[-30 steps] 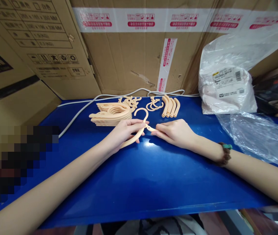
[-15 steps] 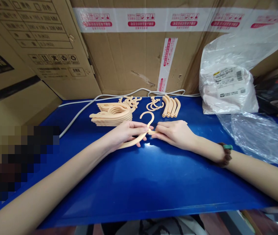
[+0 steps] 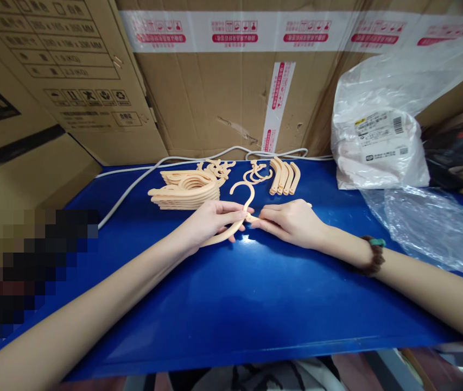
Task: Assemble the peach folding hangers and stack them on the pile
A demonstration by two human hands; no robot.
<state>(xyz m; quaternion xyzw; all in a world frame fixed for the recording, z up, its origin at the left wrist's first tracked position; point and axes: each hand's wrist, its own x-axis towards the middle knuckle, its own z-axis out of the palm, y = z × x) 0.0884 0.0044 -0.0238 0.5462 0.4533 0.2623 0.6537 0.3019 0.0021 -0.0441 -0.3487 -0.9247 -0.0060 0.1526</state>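
Observation:
A cream plastic hanger [image 3: 249, 194] is held between my two hands above the blue table, its hook pointing up and curling left. My left hand [image 3: 215, 220] is closed on the hook's base and one curved arm, which runs down to the left under the palm. My right hand [image 3: 292, 221] grips the other arm; most of that arm is hidden by the fingers, with its tip showing past the knuckles. Behind my left hand lies a stack of cream hangers [image 3: 190, 190]. Loose cream hooks [image 3: 259, 172] and several curved hanger arms [image 3: 285, 177] lie behind my right hand.
Another heap of cream hooks [image 3: 221, 171] lies behind the stack. A white cable [image 3: 133, 187] crosses the back of the blue table [image 3: 247, 304]. Cardboard boxes [image 3: 215, 92] wall the back and left. A white plastic bag [image 3: 378, 146] and clear plastic film [image 3: 430, 228] lie at right.
The hanger's hook has tilted slightly to the left. Both hands keep their hold in nearly the same place.

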